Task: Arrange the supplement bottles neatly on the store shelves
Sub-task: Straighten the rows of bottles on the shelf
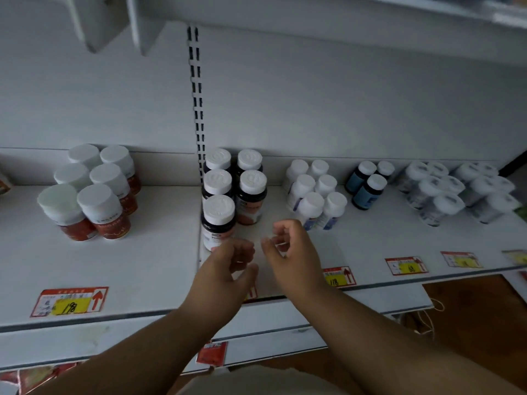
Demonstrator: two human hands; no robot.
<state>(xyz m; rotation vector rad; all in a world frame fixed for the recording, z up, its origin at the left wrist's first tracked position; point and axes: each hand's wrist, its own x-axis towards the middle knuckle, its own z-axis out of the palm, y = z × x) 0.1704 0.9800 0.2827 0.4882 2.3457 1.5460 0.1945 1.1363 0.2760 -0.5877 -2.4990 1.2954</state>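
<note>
Five dark supplement bottles (228, 192) with white embossed caps stand upright on the white shelf (137, 266) just right of the slotted upright (196, 89), three in the left column and two in the right. Their pink-and-white labels carry print too blurred to read. The front-left bottle (218, 220) of this group stands nearest the shelf edge.

Both hands hover over the bare shelf in front of this group, holding nothing. The left hand (228, 269) has loosely curled fingers, its fingertips just beside the base of the front-left bottle; contact cannot be confirmed. The right hand (291, 252) is likewise loosely curled and apart from every bottle, near the front of the right column.

To the left stand six red-labelled bottles (91, 192) in two columns, label text unreadable. To the right stand six white bottles with blue labels (316, 192), three dark bottles with blue labels (368, 183), and a cluster of clear-wrapped bottles (456, 192).

Red-and-yellow price tags line the shelf front: the left tag (70, 302) reads "198", the tag by the right wrist (340, 276) reads "118", and further tags (406, 265) are not legible.
</note>
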